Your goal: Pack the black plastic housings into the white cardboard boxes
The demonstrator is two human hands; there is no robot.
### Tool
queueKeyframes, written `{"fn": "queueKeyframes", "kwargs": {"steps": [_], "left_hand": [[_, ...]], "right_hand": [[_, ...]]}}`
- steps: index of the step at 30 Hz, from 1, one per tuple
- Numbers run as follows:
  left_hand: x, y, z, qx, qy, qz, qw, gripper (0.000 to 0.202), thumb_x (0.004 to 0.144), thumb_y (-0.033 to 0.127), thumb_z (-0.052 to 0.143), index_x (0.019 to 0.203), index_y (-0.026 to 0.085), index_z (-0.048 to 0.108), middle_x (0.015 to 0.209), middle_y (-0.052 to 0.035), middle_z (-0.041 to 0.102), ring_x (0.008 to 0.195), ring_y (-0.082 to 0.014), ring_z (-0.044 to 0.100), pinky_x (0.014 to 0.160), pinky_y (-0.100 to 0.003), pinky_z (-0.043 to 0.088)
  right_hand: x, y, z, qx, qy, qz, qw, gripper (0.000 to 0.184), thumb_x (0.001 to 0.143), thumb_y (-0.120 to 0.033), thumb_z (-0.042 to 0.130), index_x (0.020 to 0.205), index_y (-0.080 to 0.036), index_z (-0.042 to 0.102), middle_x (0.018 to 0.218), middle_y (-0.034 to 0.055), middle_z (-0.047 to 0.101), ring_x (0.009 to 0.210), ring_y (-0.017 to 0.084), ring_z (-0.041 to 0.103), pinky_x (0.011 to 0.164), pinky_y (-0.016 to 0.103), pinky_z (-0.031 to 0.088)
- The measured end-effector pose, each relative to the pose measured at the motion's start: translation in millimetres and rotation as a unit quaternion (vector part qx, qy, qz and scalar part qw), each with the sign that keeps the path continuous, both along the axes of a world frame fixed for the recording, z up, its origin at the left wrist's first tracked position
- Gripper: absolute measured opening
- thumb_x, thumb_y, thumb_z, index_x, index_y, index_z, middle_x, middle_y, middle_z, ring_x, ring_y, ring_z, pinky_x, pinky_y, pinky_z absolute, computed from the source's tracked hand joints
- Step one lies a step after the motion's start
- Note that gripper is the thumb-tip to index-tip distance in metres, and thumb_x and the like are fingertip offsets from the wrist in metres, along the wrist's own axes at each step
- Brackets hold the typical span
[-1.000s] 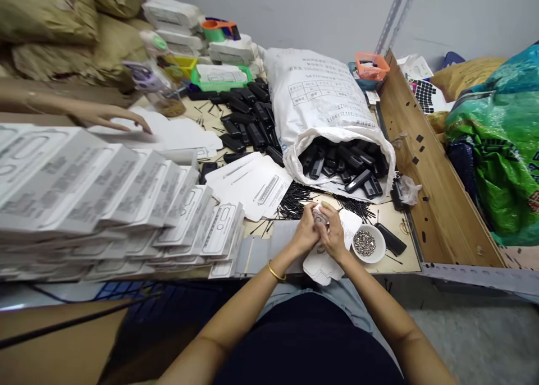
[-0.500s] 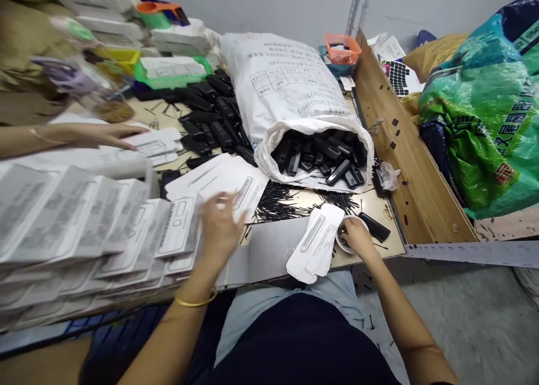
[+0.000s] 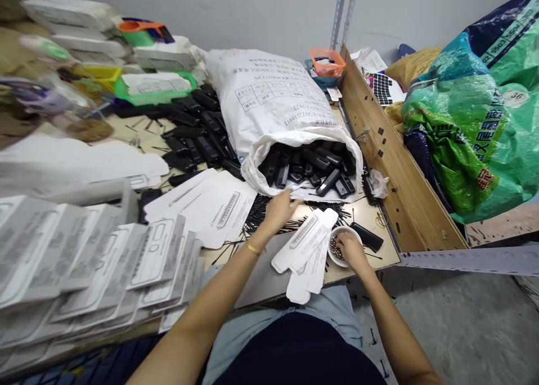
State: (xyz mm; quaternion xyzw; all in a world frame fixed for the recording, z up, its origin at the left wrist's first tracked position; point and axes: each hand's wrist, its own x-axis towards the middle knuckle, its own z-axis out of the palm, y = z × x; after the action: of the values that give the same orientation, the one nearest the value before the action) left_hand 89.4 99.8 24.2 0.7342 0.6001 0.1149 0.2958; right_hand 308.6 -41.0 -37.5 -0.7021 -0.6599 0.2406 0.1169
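Note:
My left hand (image 3: 278, 210) reaches forward to the mouth of a white sack (image 3: 273, 101) full of black plastic cases (image 3: 314, 166), fingers stretched toward them, over a scatter of thin black pins (image 3: 259, 216). My right hand (image 3: 350, 249) dips into a small white bowl (image 3: 337, 251) of tiny metal parts, fingers curled down; what they pinch is hidden. A small stack of white printed cards (image 3: 305, 247) lies between my hands at the table's front edge.
Fanned rows of packaged cards (image 3: 84, 250) fill the left. More loose white cards (image 3: 210, 205) and black cases (image 3: 197, 132) lie mid-table. A wooden board (image 3: 379, 143) walls the right side, with green bags (image 3: 471, 132) beyond. An orange basket (image 3: 326, 61) sits at the back.
My left hand swung from the packaged cards on the left across to the sack's mouth. My right hand stayed in the bowl. Another person's hand at far left has left the view.

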Motion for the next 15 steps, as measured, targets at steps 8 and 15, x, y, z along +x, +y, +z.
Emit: {"fn": "queueKeyframes", "kwargs": {"steps": [8,15], "left_hand": [[10,100,-8.3,0.0,-0.269,0.182,0.946,0.049,0.062,0.011,0.069,0.107,0.005,0.052,0.128,-0.0258,0.044,0.129,-0.0376,0.032,0.104,-0.048,0.027],[-20,14,-13.9,-0.163,-0.466,0.144,0.858,0.03,0.071,0.016,0.062,0.101,0.013,0.057,0.095,-0.0074,0.064,0.09,-0.019,0.061,0.087,-0.039,0.05]], "right_hand": [[-7,-4,8.1,0.134,0.328,-0.168,0.92,0.014,0.08,-0.029,0.057,0.082,-0.018,0.063,0.082,0.0039,0.067,0.075,0.017,0.061,0.074,0.031,0.048],[-28,9,25.6,0.083,0.545,-0.211,0.807,0.021,0.071,-0.033,0.07,0.084,-0.017,0.065,0.082,0.0043,0.069,0.07,0.014,0.062,0.07,0.029,0.05]]}}
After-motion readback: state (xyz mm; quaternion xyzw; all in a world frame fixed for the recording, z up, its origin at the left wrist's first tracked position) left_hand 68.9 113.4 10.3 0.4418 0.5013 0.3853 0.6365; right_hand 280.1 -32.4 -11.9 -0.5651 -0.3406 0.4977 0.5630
